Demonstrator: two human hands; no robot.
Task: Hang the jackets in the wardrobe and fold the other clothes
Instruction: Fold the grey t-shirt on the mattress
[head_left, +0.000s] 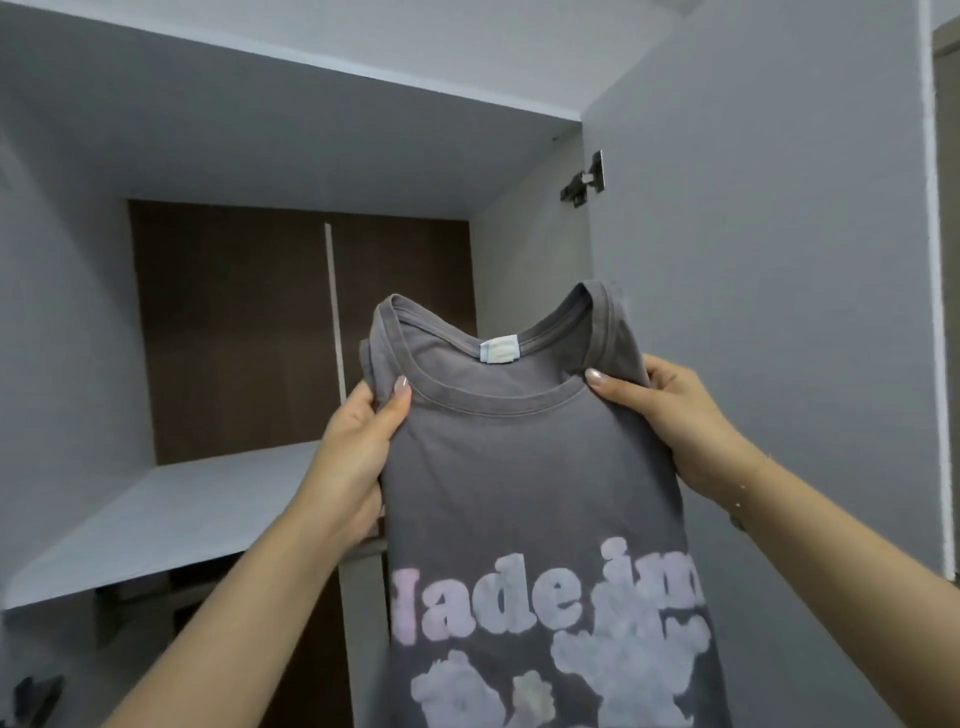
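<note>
A grey T-shirt (524, 483) with pale printed lettering and a white neck label hangs upright in front of me, its sides folded back so that it looks narrow. My left hand (356, 452) grips its left shoulder beside the collar, thumb on the front. My right hand (670, 415) grips the right shoulder the same way. Behind the shirt stands the open wardrobe (311, 171); the shirt's lower part runs out of the frame.
A pale shelf (171, 514) crosses the wardrobe at chest height, with a dark brown back panel (234, 332) above it. The open wardrobe door (753, 260) with its hinge (584, 182) stands close on the right. Dark shapes lie under the shelf at lower left.
</note>
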